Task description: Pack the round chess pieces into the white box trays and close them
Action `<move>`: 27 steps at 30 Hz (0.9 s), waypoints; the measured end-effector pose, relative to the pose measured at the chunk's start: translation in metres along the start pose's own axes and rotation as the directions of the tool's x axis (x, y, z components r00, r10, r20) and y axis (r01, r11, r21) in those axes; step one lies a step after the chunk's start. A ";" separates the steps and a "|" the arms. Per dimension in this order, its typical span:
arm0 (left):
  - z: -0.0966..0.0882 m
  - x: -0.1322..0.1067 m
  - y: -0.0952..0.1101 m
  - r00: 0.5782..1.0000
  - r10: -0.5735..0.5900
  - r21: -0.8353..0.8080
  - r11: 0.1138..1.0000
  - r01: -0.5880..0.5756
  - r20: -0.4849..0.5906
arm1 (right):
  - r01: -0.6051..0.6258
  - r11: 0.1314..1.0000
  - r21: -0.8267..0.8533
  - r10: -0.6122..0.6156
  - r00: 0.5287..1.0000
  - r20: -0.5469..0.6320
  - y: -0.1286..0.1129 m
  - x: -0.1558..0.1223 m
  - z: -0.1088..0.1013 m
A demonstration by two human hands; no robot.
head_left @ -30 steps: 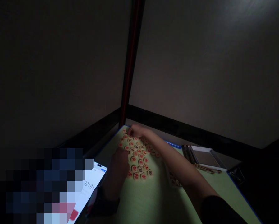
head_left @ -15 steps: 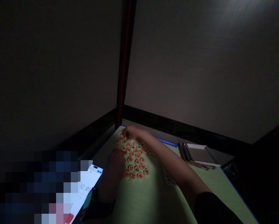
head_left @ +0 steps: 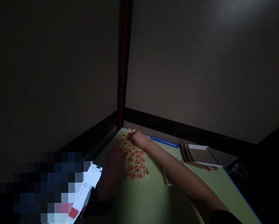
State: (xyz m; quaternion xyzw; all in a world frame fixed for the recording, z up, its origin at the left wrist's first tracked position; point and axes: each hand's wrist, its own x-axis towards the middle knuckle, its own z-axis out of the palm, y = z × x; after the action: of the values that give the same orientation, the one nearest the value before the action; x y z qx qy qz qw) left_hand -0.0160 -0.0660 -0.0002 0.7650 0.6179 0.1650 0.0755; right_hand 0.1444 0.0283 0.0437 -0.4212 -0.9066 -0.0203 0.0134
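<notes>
Many round wooden Chinese chess pieces (head_left: 138,162), marked in red or black characters, lie spread on a pale green table (head_left: 139,202). My right hand (head_left: 137,137) is at the far end of the spread, its fingers curled down among the pieces; what they hold, if anything, is hidden. Two plain-topped pieces (head_left: 131,130) show just beyond it. Along the left side of the spread rests my left hand (head_left: 116,157), dark and blurred, with a watch (head_left: 101,199) on its wrist. Its fingers are mostly hidden.
A tray (head_left: 165,179) sits partly under my right forearm. Farther right are stacked brown slats or boards (head_left: 188,157) and an open white box (head_left: 204,155). A blue stick-like object (head_left: 164,142) lies along the back edge. At left, a lit phone (head_left: 85,189) shows a timer.
My right hand has shifted slightly right and nearer, uncovering plain-topped pieces at the far corner. My left hand stays at the left of the spread. The view has shifted slightly.
</notes>
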 end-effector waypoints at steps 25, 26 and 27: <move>-0.004 0.184 0.013 0.958 0.043 0.281 0.952 -0.125 0.283 | -0.411 0.554 0.724 0.829 0.354 -0.433 0.021 -0.307 0.054; -0.002 0.186 0.012 0.959 0.043 0.287 0.949 -0.127 0.282 | -0.418 0.533 0.736 0.842 0.345 -0.415 0.023 -0.307 0.055; -0.001 0.188 0.012 0.959 0.045 0.289 0.949 -0.128 0.279 | -0.424 0.506 0.751 0.858 0.334 -0.390 0.025 -0.307 0.056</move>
State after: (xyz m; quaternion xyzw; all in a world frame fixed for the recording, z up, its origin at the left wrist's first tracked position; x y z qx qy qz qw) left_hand 0.0286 0.1135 0.0340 0.8093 0.5855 -0.0344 0.0325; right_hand 0.3614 -0.1875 -0.0246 -0.6901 -0.5230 0.0677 0.4957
